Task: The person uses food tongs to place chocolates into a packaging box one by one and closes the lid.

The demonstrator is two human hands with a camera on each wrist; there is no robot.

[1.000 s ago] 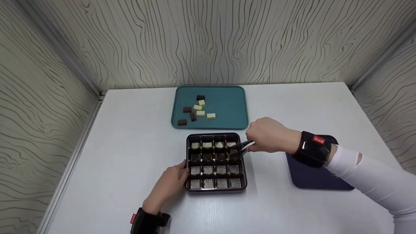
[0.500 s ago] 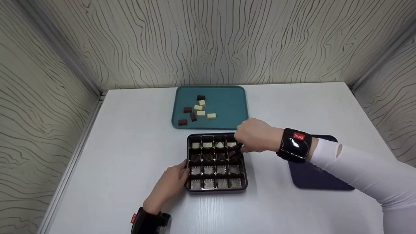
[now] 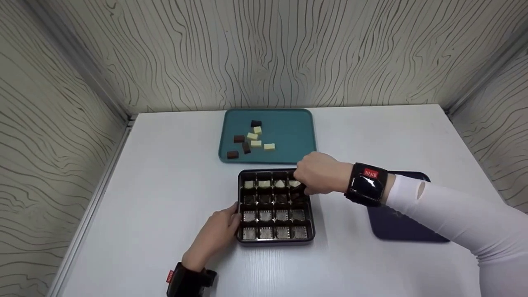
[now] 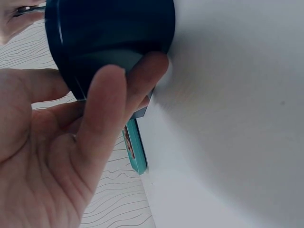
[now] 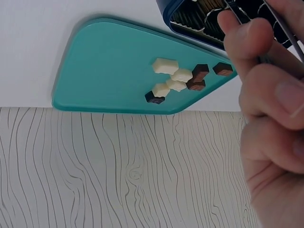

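Observation:
A black compartment box [image 3: 275, 243] stands on the table in the head view. White chocolates [image 3: 264, 184] fill its far row, dark chocolates [image 3: 265, 199] the second; the two near rows show bare silvery bottoms. My left hand [image 3: 216, 231] touches the box's left side, its fingers lying fairly straight along the outer wall [image 4: 111, 28] in the left wrist view. Over the far right corner, my right hand [image 3: 322, 173] grips a pair of tongs [image 5: 284, 28]. Their tips reach down into the box and are mostly hidden; whether they hold a chocolate, I cannot tell.
Behind the box lies a teal tray [image 3: 293, 136] with several loose white chocolates [image 3: 269, 147] and brown chocolates [image 3: 232, 154]. A dark blue tray [image 3: 404, 227] sits at the right, partly beneath my right sleeve [image 3: 437, 210]. Patterned walls [image 3: 264, 53] enclose the table's back and sides.
My right hand has moved left, in over the box's right edge, and the tongs are now largely covered by it. The left hand and the box stay in place.

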